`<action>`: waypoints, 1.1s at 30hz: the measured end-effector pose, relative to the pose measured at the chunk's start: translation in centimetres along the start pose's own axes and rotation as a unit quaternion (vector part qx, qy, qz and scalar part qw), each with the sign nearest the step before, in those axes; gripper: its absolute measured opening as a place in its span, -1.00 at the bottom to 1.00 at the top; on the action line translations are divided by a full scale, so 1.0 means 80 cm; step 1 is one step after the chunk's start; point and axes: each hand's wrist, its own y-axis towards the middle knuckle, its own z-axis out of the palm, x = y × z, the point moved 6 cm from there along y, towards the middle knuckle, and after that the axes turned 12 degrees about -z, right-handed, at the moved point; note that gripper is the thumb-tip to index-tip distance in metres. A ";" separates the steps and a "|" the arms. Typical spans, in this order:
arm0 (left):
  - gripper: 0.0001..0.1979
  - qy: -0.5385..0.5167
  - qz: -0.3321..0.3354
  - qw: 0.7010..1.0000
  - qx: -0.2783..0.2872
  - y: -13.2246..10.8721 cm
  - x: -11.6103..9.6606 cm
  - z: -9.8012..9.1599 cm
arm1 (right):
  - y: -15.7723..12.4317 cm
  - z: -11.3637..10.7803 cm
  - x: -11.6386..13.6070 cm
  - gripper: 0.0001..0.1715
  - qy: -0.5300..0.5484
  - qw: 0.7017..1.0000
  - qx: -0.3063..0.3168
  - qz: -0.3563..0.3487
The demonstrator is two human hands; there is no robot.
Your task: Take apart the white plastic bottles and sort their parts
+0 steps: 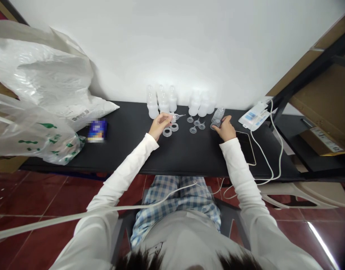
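Observation:
My left hand (160, 125) is closed in a pinch on a clear teat with a thin pointed stem (176, 117). Two whitish rings (167, 132) lie on the table just beside its fingertips. My right hand (226, 129) curls around a clear plastic bottle cap (216, 123), and more clear caps (219, 113) stand right behind it. Between the hands lie several loose clear teats (197, 122). White bottles with clear domed caps (152, 102) stand at the back left of the work area, and white bottles (193, 105) form another group to the right.
A black table (183, 153) stands against a white wall. Large plastic bags (43, 82) and a blue packet (97, 131) occupy the left side. On the right are a white power strip (254, 115), a phone (247, 148), cables (281, 150) and a cardboard box (320, 140).

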 end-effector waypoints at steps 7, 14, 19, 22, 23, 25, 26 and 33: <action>-0.49 -0.034 -0.020 0.998 0.042 0.006 0.014 0.035 | -0.011 -0.021 0.095 -0.57 0.184 0.962 -0.124 -0.159; -0.50 0.016 0.055 0.994 0.092 0.005 0.002 0.074 | -0.010 0.001 0.166 -0.42 0.480 0.852 0.015 -0.208; -0.60 0.106 0.120 0.987 0.003 -0.001 -0.013 0.070 | -0.006 0.015 0.174 -0.41 0.582 0.790 0.032 -0.190; -0.64 0.146 0.124 0.981 -0.032 -0.004 -0.018 0.070 | -0.004 0.028 0.176 -0.43 0.611 0.776 0.031 -0.153; -0.65 0.151 0.120 0.981 -0.035 -0.002 -0.018 0.071 | -0.004 0.034 0.176 -0.43 0.619 0.773 0.033 -0.135; -0.66 0.143 0.098 0.984 -0.033 0.004 -0.012 0.072 | -0.004 0.043 0.177 -0.45 0.627 0.771 0.037 -0.107; -0.65 0.130 0.075 0.988 -0.030 0.010 -0.007 0.070 | -0.003 0.044 0.177 -0.47 0.624 0.774 0.035 -0.105; -0.50 0.065 -0.040 0.989 -0.128 0.028 0.019 -0.017 | 0.000 -0.015 0.133 -0.71 0.356 0.903 -0.092 -0.222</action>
